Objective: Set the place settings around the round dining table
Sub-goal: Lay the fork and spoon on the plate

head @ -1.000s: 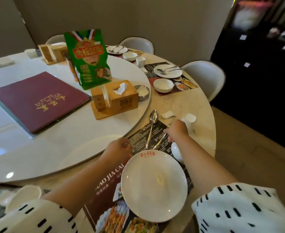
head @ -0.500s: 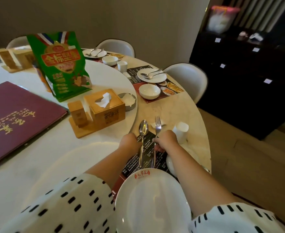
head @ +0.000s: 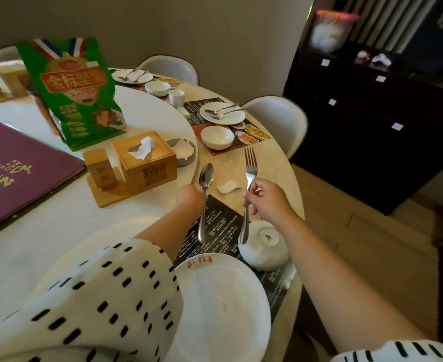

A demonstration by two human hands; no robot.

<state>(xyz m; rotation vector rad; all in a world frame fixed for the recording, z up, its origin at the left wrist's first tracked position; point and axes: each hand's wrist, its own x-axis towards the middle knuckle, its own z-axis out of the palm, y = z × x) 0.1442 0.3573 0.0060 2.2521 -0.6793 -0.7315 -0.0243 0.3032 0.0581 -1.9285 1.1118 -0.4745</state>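
My left hand point(head: 190, 198) grips a steel spoon point(head: 205, 194) and my right hand point(head: 266, 198) pinches a steel fork point(head: 249, 184). Both are lifted above the dark printed placemat point(head: 219, 226), heads pointing away from me. A white plate point(head: 223, 307) with a red logo lies on the near end of the mat. To its right an upturned white bowl point(head: 264, 244) rests on the mat, under the fork's handle. A small white rest point(head: 228, 186) lies on the marble table point(head: 267, 163) between the spoon and fork. Two set places lie further round the rim.
The white turntable point(head: 58, 231) carries a wooden tissue box point(head: 144, 158), a green snack bag point(head: 74, 92), a maroon menu point(head: 14, 168) and a metal ashtray point(head: 183, 152). White chairs point(head: 277, 121) ring the table. A dark cabinet point(head: 371, 121) stands to the right.
Both hands took hold of the spoon and fork lying on the placemat and have raised them off it. The upturned bowl, hidden under my right arm before, now shows.
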